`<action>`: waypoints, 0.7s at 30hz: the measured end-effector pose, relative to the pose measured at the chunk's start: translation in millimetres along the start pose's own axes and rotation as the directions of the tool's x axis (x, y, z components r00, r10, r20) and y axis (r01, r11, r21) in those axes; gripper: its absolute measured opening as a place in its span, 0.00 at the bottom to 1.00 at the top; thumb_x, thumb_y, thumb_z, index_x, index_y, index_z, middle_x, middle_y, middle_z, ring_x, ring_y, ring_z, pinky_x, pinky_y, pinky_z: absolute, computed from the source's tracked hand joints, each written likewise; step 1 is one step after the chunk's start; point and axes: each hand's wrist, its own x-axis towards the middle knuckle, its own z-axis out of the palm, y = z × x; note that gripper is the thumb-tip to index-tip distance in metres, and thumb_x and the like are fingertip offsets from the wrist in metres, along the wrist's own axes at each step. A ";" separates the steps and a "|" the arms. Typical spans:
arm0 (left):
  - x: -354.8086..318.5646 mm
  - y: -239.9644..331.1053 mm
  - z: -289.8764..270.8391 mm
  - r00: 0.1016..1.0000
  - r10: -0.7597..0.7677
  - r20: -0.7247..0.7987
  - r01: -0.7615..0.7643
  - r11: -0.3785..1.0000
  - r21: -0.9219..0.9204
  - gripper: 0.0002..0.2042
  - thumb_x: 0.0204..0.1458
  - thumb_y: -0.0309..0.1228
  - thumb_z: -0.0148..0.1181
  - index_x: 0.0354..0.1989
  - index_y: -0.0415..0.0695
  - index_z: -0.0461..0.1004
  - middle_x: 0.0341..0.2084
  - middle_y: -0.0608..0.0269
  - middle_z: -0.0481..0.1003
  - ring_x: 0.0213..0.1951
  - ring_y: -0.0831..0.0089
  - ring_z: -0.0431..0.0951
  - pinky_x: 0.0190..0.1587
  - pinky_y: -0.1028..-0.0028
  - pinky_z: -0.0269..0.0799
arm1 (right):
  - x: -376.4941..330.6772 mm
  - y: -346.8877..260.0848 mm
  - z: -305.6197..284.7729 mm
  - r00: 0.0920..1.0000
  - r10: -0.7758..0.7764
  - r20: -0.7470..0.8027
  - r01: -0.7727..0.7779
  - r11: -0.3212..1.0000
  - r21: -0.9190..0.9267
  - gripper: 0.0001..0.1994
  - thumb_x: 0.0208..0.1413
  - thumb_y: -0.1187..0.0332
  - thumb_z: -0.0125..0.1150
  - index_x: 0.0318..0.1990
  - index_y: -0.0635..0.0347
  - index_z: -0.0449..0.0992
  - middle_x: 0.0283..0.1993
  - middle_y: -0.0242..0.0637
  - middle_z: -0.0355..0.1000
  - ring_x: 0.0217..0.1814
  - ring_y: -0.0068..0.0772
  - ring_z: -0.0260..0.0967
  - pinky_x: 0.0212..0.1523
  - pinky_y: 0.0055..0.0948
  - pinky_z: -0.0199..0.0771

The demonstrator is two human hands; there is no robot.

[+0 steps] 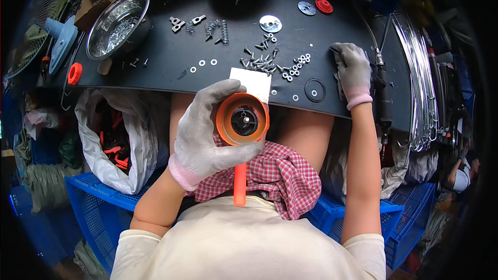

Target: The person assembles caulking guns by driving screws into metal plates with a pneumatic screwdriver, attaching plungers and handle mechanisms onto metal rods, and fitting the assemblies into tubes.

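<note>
My left hand [205, 129] is wrapped round an orange plastic cup-shaped part [222, 130], held over my lap with its round mouth upward. Inside it sit a black hub [239, 123] and a shiny metal stud. An orange tube [239, 184] extends below the cup toward my body. Behind the part, a white rectangular piece [251, 79] lies at the table edge. On the table's right side rests my right hand [354, 70], its fingers curled down. A dark bit shows at its fingertips, but what it holds is hidden. Left of it lies a flat black ring [315, 90].
Loose screws [259, 63], small washers [296, 67], springs [224, 32] and large metal discs [271, 24] lie on the black table [161, 67]. Metal bowls [93, 46] stand at the back and left. A power screwdriver [384, 93] and bent metal rods [417, 83] are at right. Blue crates [98, 218] flank my legs.
</note>
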 end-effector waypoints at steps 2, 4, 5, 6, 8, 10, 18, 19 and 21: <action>-4.4 -0.7 0.5 0.999 -0.042 0.004 0.042 0.999 -0.017 0.38 0.32 0.30 0.76 0.55 0.39 0.63 0.46 0.57 0.73 0.48 0.70 0.75 0.54 0.70 0.71 | -0.4 0.5 -10.8 0.992 0.080 0.094 -0.084 0.996 0.037 0.13 0.52 0.68 0.61 0.46 0.51 0.77 0.50 0.39 0.72 0.54 0.43 0.67 0.55 0.36 0.68; -12.1 -4.2 -4.0 0.998 -0.062 -0.006 0.062 0.998 -0.019 0.38 0.31 0.29 0.76 0.55 0.39 0.63 0.47 0.57 0.72 0.50 0.70 0.75 0.56 0.70 0.70 | -5.5 -4.3 -20.1 0.995 0.000 0.101 -0.003 0.999 0.033 0.16 0.53 0.66 0.61 0.50 0.49 0.76 0.61 0.43 0.65 0.63 0.48 0.60 0.61 0.40 0.63; -14.6 -6.3 -5.8 0.998 -0.051 -0.029 0.050 0.997 -0.066 0.38 0.31 0.28 0.76 0.55 0.39 0.63 0.48 0.57 0.72 0.50 0.69 0.74 0.56 0.70 0.69 | -9.5 -10.3 -27.5 0.990 0.028 0.135 -0.034 0.999 0.043 0.19 0.53 0.63 0.61 0.54 0.47 0.75 0.68 0.45 0.56 0.69 0.54 0.52 0.65 0.44 0.57; -14.7 -8.5 -6.9 0.998 -0.038 -0.049 0.032 0.993 -0.117 0.39 0.30 0.27 0.76 0.55 0.39 0.63 0.48 0.57 0.71 0.51 0.68 0.74 0.56 0.69 0.69 | -15.6 -10.1 -29.9 0.990 0.035 0.138 -0.039 0.999 0.030 0.19 0.53 0.63 0.61 0.54 0.47 0.75 0.68 0.45 0.56 0.69 0.54 0.52 0.65 0.44 0.57; -13.6 -8.5 -8.0 1.000 -0.006 0.001 0.006 0.999 -0.053 0.39 0.29 0.25 0.75 0.56 0.40 0.62 0.49 0.56 0.71 0.52 0.67 0.74 0.57 0.69 0.68 | -29.1 -9.8 -32.9 1.000 -0.006 0.001 0.006 0.999 0.031 0.19 0.52 0.61 0.62 0.53 0.46 0.75 0.68 0.43 0.55 0.68 0.55 0.52 0.64 0.45 0.57; -14.7 -9.3 -8.1 0.999 -0.038 -0.021 0.034 0.988 -0.148 0.39 0.29 0.24 0.75 0.56 0.40 0.62 0.49 0.56 0.71 0.52 0.68 0.73 0.57 0.69 0.69 | -42.1 -28.0 -44.7 0.998 -0.037 -0.052 0.042 0.995 0.085 0.20 0.48 0.62 0.64 0.52 0.47 0.75 0.64 0.40 0.61 0.68 0.51 0.54 0.62 0.46 0.59; -11.5 -9.9 -7.3 0.996 0.087 -0.004 -0.086 0.986 -0.142 0.41 0.27 0.25 0.77 0.56 0.38 0.62 0.51 0.53 0.70 0.53 0.66 0.73 0.58 0.67 0.69 | -90.9 -77.1 -42.9 0.970 -0.223 -0.095 0.232 0.968 0.097 0.13 0.34 0.68 0.71 0.31 0.54 0.79 0.41 0.31 0.72 0.51 0.41 0.68 0.51 0.40 0.67; -11.6 -13.5 -9.6 0.977 0.202 -0.071 -0.212 0.955 -0.206 0.42 0.29 0.28 0.77 0.57 0.40 0.60 0.53 0.52 0.69 0.54 0.63 0.72 0.59 0.64 0.67 | -84.4 -89.6 -57.0 0.981 -0.152 -0.116 0.183 0.928 0.324 0.10 0.36 0.71 0.71 0.31 0.57 0.80 0.36 0.31 0.72 0.43 0.35 0.71 0.45 0.34 0.70; -10.7 -20.7 -23.5 0.920 0.360 -0.155 -0.391 0.874 -0.289 0.47 0.31 0.40 0.79 0.61 0.42 0.57 0.55 0.48 0.67 0.55 0.58 0.71 0.61 0.60 0.65 | -75.7 -120.8 -84.1 0.994 0.055 0.091 -0.106 0.509 0.854 0.10 0.42 0.76 0.68 0.35 0.61 0.81 0.33 0.34 0.73 0.34 0.25 0.72 0.34 0.24 0.71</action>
